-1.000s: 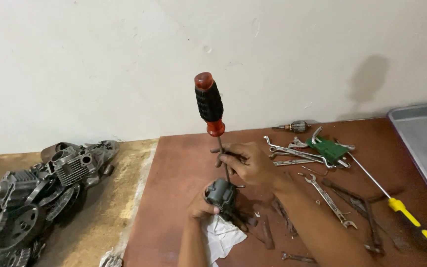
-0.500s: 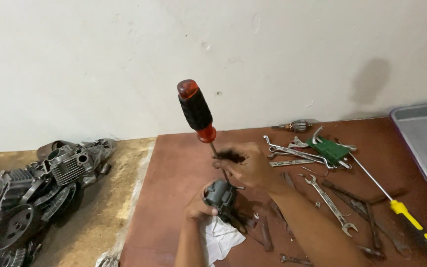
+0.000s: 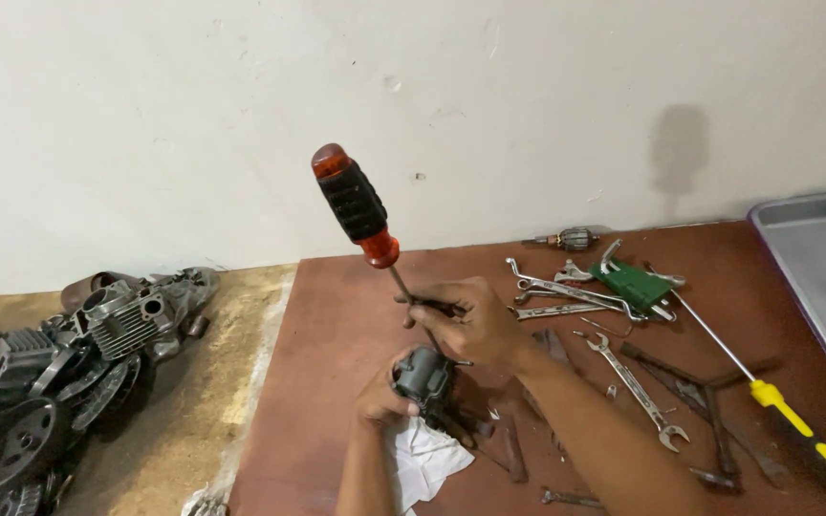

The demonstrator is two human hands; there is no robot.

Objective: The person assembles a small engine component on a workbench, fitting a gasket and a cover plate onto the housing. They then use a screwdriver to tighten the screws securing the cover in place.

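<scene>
My left hand (image 3: 381, 396) grips a small dark grey metal part (image 3: 423, 374) over a crumpled white cloth (image 3: 423, 460) on the reddish-brown board (image 3: 336, 344). My right hand (image 3: 471, 320) pinches the thin metal shaft of a large screwdriver (image 3: 357, 205) with a black and orange handle. The screwdriver tilts up and to the left, its tip down at the grey part. The handle stands free above both hands.
Several wrenches (image 3: 566, 291) and a green tool (image 3: 631, 284) lie at the board's far right. A long yellow-handled screwdriver (image 3: 795, 425) lies to the right. A grey metal tray (image 3: 819, 258) sits at the right edge. Engine parts (image 3: 59, 354) are piled on the left.
The screwdriver handle has leaned further left, from nearly upright to clearly tilted. My right hand stays on its shaft and my left hand keeps hold of the grey part.
</scene>
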